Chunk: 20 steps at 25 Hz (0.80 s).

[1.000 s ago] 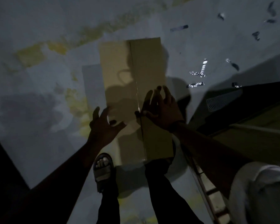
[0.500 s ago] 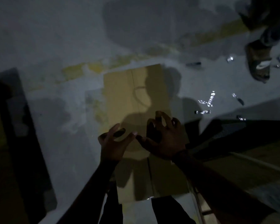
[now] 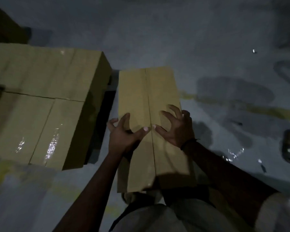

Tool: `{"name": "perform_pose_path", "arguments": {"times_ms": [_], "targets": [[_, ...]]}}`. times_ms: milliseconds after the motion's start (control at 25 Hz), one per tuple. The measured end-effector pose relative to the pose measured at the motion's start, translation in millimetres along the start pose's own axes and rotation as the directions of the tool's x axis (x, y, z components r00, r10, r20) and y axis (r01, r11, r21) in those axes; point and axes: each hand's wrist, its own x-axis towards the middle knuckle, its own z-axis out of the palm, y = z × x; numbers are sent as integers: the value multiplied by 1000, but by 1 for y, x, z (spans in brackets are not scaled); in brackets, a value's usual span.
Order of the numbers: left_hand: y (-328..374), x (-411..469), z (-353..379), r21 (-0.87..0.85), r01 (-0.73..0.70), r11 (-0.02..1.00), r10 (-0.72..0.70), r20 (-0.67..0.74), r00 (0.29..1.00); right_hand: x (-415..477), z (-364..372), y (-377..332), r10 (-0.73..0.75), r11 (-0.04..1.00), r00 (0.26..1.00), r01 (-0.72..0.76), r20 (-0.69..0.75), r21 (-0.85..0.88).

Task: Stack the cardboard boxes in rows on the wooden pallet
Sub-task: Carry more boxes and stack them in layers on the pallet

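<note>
Grey concrete floor (image 3: 208, 47), dimly lit and streaked with worn yellow paint, fills most of the head view. At the left a block of stacked boxes (image 3: 40, 91) is seen: several taped cartons set edge to edge in a level layer, so part of a row is judged to be already built. The wooden pallet cannot be made out beneath them in the dark. Just beside that block, across a narrow shadowed gap, a long box (image 3: 141, 91) is presented lengthwise before the person, its centre seam running away from the camera. Whether it is resting on the floor or being carried cannot be told. It is gripped near its close end. The left hand (image 3: 122, 136) is clawed over the left edge with the thumb laid on top, and the right hand (image 3: 176, 129) is hooked likewise at the right edge, the two thumbs almost meeting at the seam. This box is judged not yet placed and is left to be set against the stack. Small tape scraps (image 3: 233, 154) are scattered at the right.
</note>
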Motion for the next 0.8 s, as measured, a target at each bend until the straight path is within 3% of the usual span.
{"name": "perform_pose_path", "arguments": {"times_ms": [120, 480, 800], "targets": [[-12, -17, -71, 89, -64, 994, 72, -92, 993, 17, -11, -83, -99, 995, 995, 98, 25, 33], [-133, -55, -264, 242, 27, 970, 63, -357, 932, 18, 60, -317, -417, 907, 909, 415, 12, 74], [-219, -55, -403, 285, 154, 946, -22, -418, 908, 17, 139, -475, -491, 861, 870, 475, 53, 178]]}}
